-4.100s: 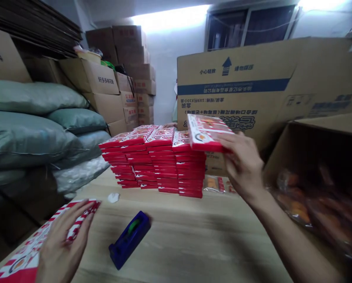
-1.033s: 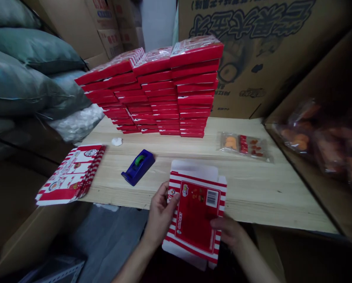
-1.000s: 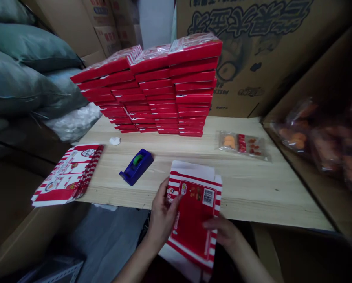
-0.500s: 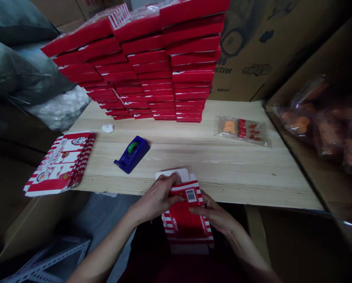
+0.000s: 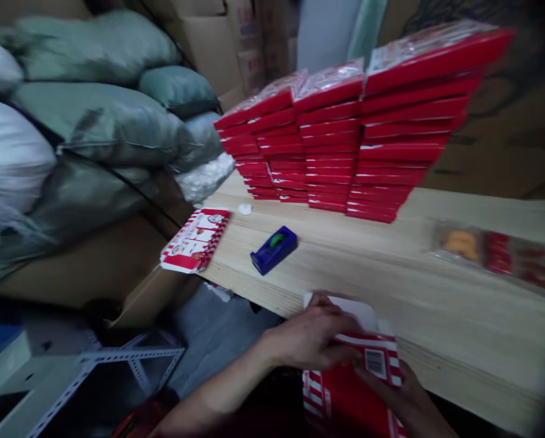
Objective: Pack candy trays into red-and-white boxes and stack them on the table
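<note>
A red and white cardboard box (image 5: pixel 354 395) with a barcode is held at the table's near edge, its white end flap standing up. My left hand (image 5: pixel 315 334) is closed on the flap end, fingers bent over the white flap and thumb on the red face. On the box's right side, my right hand (image 5: pixel 400 389) grips the edge with its thumb across the front by the barcode. Beyond them on the table lies a blue tape dispenser (image 5: pixel 275 250) with a green core. Left of it sits a stack of flat red and white cartons (image 5: pixel 196 240).
Stacked red boxes (image 5: pixel 331 164) rise at the back of the wooden table (image 5: pixel 263 292). A clear packet (image 5: pixel 464 244) with orange and red contents lies at the right. Big green sacks (image 5: pixel 103 121) are piled at the left, above a metal frame (image 5: pixel 131 353).
My view has swung left, so the table things appear further right and more sacks show. Both hands still hold the box, and my right thumb has moved up nearer the barcode.
</note>
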Motion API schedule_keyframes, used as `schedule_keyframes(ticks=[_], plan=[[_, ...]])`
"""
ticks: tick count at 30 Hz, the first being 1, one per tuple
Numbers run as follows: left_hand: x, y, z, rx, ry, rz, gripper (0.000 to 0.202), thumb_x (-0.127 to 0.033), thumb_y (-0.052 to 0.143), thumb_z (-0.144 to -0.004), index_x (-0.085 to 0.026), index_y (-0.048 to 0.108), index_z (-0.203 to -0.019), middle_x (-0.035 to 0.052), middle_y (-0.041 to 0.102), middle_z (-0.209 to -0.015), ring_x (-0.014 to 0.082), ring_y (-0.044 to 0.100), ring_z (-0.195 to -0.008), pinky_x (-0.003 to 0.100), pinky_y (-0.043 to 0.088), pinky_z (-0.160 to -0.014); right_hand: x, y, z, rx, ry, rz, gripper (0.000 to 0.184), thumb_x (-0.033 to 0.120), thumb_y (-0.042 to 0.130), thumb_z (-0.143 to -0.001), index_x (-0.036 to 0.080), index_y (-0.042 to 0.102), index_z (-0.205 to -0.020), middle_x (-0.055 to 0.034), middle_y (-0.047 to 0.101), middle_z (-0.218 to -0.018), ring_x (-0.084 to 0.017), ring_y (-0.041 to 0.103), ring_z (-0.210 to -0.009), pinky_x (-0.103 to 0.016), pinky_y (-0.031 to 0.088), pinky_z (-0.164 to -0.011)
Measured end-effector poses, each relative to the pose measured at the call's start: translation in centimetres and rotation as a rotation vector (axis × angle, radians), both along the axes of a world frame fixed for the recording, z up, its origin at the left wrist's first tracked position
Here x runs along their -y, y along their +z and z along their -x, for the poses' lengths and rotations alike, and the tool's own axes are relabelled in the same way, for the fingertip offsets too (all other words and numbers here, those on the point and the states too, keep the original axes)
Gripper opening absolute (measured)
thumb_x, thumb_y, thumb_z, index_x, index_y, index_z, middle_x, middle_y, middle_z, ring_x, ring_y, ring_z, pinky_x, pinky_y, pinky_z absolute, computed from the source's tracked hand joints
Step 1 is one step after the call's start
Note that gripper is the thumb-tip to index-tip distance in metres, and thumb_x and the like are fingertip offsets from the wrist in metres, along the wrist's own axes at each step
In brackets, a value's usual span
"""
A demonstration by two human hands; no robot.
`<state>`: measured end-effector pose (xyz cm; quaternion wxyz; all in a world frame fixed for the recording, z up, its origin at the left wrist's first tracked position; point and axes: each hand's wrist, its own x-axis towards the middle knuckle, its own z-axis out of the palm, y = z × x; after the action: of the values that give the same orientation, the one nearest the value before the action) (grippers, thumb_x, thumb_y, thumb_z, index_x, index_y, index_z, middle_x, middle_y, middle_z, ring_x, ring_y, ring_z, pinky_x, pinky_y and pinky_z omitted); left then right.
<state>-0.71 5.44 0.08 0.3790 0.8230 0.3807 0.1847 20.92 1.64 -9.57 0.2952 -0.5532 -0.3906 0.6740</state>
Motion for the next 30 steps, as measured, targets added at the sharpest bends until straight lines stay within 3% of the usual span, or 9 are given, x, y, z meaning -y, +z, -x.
schedule_keyframes(ticks=[3, 6, 8, 9, 12, 14, 20, 25, 30], plan=[[0.9, -0.5, -0.1, -0.014, 0.174, -0.157, 0.026, -0.033, 0.064, -0.097, -0.02, 0.069, -0.119, 0.0079, 0.076, -0.106, 0.0241, 0.067, -0.108, 0.044, 0.035, -0.115, -0.7, 0.1, 0.2, 0.002, -0.071, -0.003, 0.047, 0.051, 0.092, -0.059, 0.022, 0.08, -0.094, -0.01, 0.084, -0.089, -0.04, 0.078, -0.1, -0.05, 0.06, -0.097], [3.3, -1.8, -0.1, 0.078, 0.538, -0.348, 0.054, -0.041, 0.069, -0.094, -0.022, 0.054, -0.143, 0.0149, 0.066, -0.135, 0.0315, 0.055, -0.132, 0.052, 0.033, -0.12, -0.9, 1.5, -0.3, -0.108, -0.177, 0.124, 0.055, 0.049, 0.094, -0.062, 0.023, 0.078, -0.109, -0.0112, 0.084, -0.097, -0.039, 0.079, -0.097, -0.051, 0.063, -0.091], [5.1, -3.1, 0.0, 0.16, 0.794, -0.312, 0.066, -0.041, 0.068, -0.095, -0.024, 0.041, -0.153, 0.0174, 0.054, -0.15, 0.0335, 0.046, -0.143, 0.056, 0.032, -0.121, -0.9, 2.4, -0.7, -0.184, -0.228, 0.207, 0.062, 0.045, 0.093, -0.065, 0.024, 0.073, -0.12, -0.0123, 0.083, -0.106, -0.04, 0.08, -0.094, -0.053, 0.065, -0.084], [5.9, -3.8, 0.0, 0.211, 0.855, -0.203, 0.065, -0.039, 0.065, -0.097, -0.024, 0.038, -0.155, 0.0173, 0.052, -0.152, 0.0329, 0.046, -0.144, 0.058, 0.034, -0.12, -0.9, 2.7, -0.8, -0.208, -0.258, 0.211, 0.065, 0.044, 0.093, -0.066, 0.025, 0.071, -0.124, -0.0121, 0.083, -0.108, -0.04, 0.08, -0.093, -0.053, 0.066, -0.081], [7.4, -5.4, -0.5, 0.413, 0.742, 0.235, 0.063, -0.035, 0.061, -0.101, -0.026, 0.036, -0.157, 0.0152, 0.051, -0.156, 0.0301, 0.049, -0.144, 0.055, 0.038, -0.121, -1.2, 2.7, -0.5, -0.279, -0.285, 0.163, 0.062, 0.041, 0.093, -0.068, 0.026, 0.07, -0.124, -0.0096, 0.083, -0.109, -0.038, 0.079, -0.097, -0.052, 0.065, -0.086], [7.7, -5.4, -1.3, 0.555, 0.617, 0.414, 0.069, -0.034, 0.065, -0.098, -0.027, 0.034, -0.159, 0.0135, 0.05, -0.158, 0.0287, 0.05, -0.144, 0.051, 0.039, -0.121, -1.5, 2.4, 0.0, -0.313, -0.262, 0.128, 0.058, 0.039, 0.094, -0.068, 0.025, 0.072, -0.12, -0.0094, 0.083, -0.11, -0.037, 0.078, -0.102, -0.051, 0.063, -0.091], [7.1, -4.0, -3.1, 0.708, 0.617, 0.529, 0.069, -0.028, 0.076, -0.09, -0.028, 0.046, -0.152, 0.0103, 0.058, -0.152, 0.0294, 0.057, -0.138, 0.049, 0.046, -0.118, -2.0, 3.0, 1.3, -0.283, -0.22, -0.03, 0.051, 0.04, 0.096, -0.062, 0.022, 0.075, -0.105, -0.0103, 0.082, -0.111, -0.036, 0.076, -0.109, -0.051, 0.058, -0.098], [6.6, -4.6, -3.7, 0.814, 0.705, 0.694, 0.041, -0.033, 0.076, -0.09, -0.021, 0.068, -0.128, 0.0102, 0.076, -0.126, 0.0299, 0.074, -0.111, 0.047, 0.058, -0.1, -2.1, 3.1, 1.5, -0.277, -0.19, -0.042, 0.046, 0.038, 0.096, -0.064, 0.022, 0.076, -0.102, -0.0087, 0.083, -0.102, -0.033, 0.078, -0.1, -0.049, 0.06, -0.093], [5.8, -4.8, -3.2, 0.878, 0.822, 0.777, 0.036, -0.035, 0.079, -0.086, -0.019, 0.071, -0.118, 0.0087, 0.081, -0.11, 0.0293, 0.077, -0.101, 0.044, 0.062, -0.092, -2.3, 3.3, -0.1, -0.411, -0.107, -0.021, 0.046, 0.039, 0.09, -0.073, 0.029, 0.073, -0.115, -0.0048, 0.081, -0.114, -0.027, 0.075, -0.107, -0.047, 0.056, -0.102]])
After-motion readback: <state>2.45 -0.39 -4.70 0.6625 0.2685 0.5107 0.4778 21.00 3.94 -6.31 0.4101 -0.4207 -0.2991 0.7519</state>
